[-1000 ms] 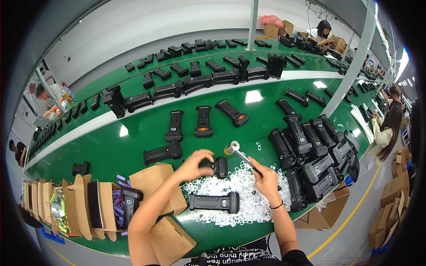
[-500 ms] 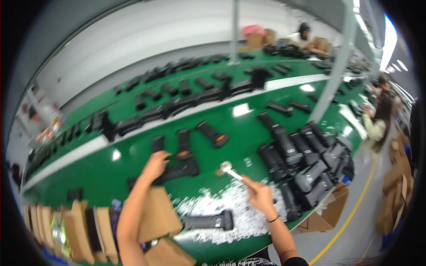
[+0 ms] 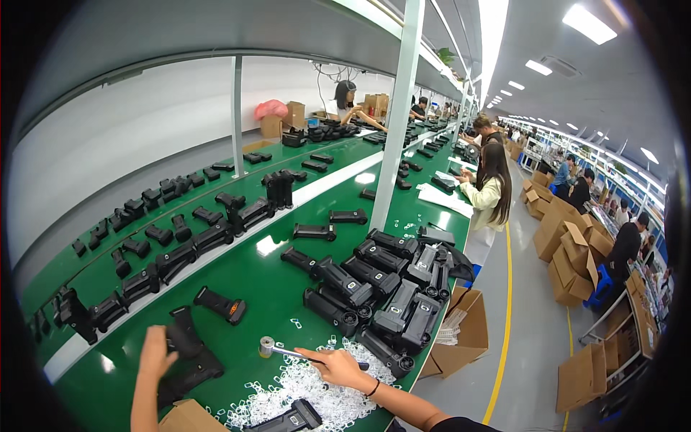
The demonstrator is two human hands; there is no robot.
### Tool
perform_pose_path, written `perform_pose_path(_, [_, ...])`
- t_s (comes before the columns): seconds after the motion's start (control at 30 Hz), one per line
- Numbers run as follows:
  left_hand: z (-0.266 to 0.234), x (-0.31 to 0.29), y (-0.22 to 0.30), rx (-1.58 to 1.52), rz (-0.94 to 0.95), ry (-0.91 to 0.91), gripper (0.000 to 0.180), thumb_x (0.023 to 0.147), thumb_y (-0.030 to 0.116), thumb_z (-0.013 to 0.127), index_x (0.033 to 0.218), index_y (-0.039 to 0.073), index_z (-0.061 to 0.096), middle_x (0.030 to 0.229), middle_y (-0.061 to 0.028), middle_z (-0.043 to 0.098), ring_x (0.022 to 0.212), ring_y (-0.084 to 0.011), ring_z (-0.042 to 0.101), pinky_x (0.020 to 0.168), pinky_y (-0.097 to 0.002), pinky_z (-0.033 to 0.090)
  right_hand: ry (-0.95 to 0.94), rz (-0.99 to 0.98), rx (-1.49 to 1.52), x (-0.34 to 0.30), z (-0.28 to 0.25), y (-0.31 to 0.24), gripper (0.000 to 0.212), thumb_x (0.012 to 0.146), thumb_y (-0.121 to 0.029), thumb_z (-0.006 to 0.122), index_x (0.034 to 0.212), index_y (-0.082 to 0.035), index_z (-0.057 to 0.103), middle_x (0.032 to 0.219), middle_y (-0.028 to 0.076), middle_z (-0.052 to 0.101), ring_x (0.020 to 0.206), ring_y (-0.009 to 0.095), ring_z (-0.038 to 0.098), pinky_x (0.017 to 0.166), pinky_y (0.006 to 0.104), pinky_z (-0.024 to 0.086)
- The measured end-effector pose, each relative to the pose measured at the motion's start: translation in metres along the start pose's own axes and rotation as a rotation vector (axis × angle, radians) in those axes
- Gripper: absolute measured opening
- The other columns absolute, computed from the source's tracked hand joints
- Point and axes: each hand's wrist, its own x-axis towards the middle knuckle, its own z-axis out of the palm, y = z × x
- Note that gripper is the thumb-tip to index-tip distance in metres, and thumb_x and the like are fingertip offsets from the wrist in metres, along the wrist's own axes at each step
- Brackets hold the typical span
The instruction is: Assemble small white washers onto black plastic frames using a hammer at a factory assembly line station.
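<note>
Right grip (image 3: 338, 367) clamped on silver-headed metal hammer (image 3: 288, 352). Left grip (image 3: 155, 351) beside black oblong plastic housing (image 3: 187, 333); closure unclear. Heaped black housings (image 3: 371, 273) ahead of right grip; which finished, which left: cannot tell.

Factory floor, assembly hall by the look of it. Long green table (image 3: 260, 289) running back, black plastic housings (image 3: 371, 272) in rows and heaps, small clear parts (image 3: 320, 383) piled loose. Several workers (image 3: 492, 189) alongside. Grey floor, yellow aisle line (image 3: 502, 338), cardboard cartons (image 3: 572, 263), ceiling lights (image 3: 590, 24) receding in rows.
</note>
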Motion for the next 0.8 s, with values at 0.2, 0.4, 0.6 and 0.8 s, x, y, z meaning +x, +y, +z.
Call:
perform_pose_path(0.2, [0.051,-0.032,0.120,-0.106,0.164,-0.326,0.069,0.074,0.022,0.075,0.128,-0.006,0.042,0.117,-0.0255,0.048,0.110,-0.0406,0.048,0.097,-0.0446,0.040,-0.050,-0.121,-0.145,0.001,0.006,0.000,0.051,0.083,-0.016,0.060,0.131,-0.034,0.053,0.078,0.007,0.066,0.059,0.025,0.063,0.051,0.0378,0.049])
perform_pose_path(0.4, [0.062,-0.024,0.133,-0.549,-0.109,-0.059,0.055,0.068,0.012,0.080,0.116,0.007,0.053,0.107,-0.0132,0.053,0.105,-0.0324,0.049,0.094,-0.0389,0.040,0.283,-0.349,0.292,0.005,-0.027,-0.030,0.056,0.075,0.007,0.061,0.124,-0.021,0.063,0.067,0.009,0.058,0.049,0.023,0.053,0.046,0.0334,0.043])
perform_pose_path(0.6, [0.063,-0.026,0.159,-0.608,-0.091,0.105,0.018,0.064,0.003,0.076,0.079,0.009,0.069,0.095,-0.0076,0.059,0.096,-0.0278,0.056,0.086,-0.0369,0.045,-0.006,-0.399,-0.241,-0.019,-0.002,-0.010,0.074,0.065,-0.002,0.060,0.131,-0.032,0.055,0.063,0.002,0.053,0.052,0.020,0.057,0.044,0.0331,0.046])
perform_pose_path(0.8, [0.063,-0.050,0.163,-0.508,-0.207,0.176,0.023,0.058,0.000,0.078,0.079,0.005,0.071,0.092,-0.0091,0.061,0.092,-0.0295,0.057,0.082,-0.0389,0.047,-0.007,-0.203,0.057,0.001,0.012,-0.034,0.063,0.082,-0.007,0.059,0.138,-0.032,0.046,0.076,0.012,0.061,0.060,0.032,0.060,0.053,0.0413,0.049])
